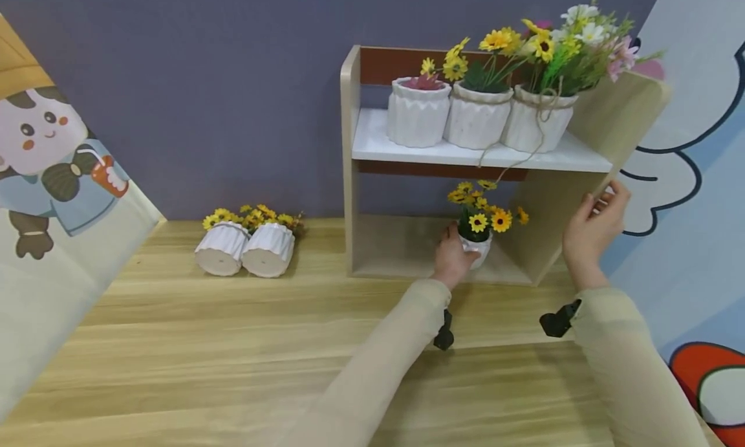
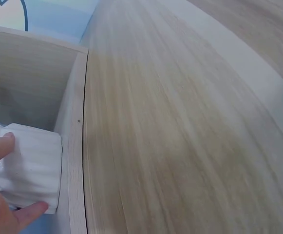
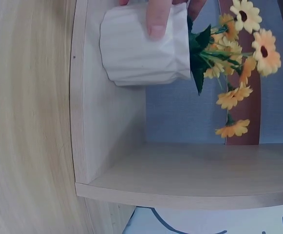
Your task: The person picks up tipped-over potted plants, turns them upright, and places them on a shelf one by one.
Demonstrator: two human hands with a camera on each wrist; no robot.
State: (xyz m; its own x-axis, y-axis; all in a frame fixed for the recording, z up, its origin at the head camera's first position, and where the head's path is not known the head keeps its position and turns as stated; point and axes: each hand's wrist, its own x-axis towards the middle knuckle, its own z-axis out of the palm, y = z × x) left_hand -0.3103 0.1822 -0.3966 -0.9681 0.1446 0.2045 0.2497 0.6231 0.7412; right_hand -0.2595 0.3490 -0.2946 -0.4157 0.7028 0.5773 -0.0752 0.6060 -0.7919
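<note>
My left hand (image 1: 455, 256) grips a small white ribbed flowerpot (image 3: 136, 48) inside the lower compartment of a wooden shelf unit (image 1: 348, 175). Thumb and fingers spread around the pot's side, and its base is low over the compartment floor. Yellow-orange artificial flowers (image 1: 489, 217) with dark centres and green leaves rise from it. My right hand (image 1: 593, 233) holds the front edge of the unit's right side panel, its fingers bent at the board. In the left wrist view, the fingertips press against the white pot wall (image 2: 31, 165).
Three white pots (image 1: 419, 114) with flowers stand in a row on the upper shelf (image 1: 372, 151), loose twine hanging from one. Two more white pots (image 1: 268, 250) with yellow flowers lie tipped over on the wooden table (image 1: 204, 343), left of the unit. A grey-blue wall (image 1: 204, 98) rises behind.
</note>
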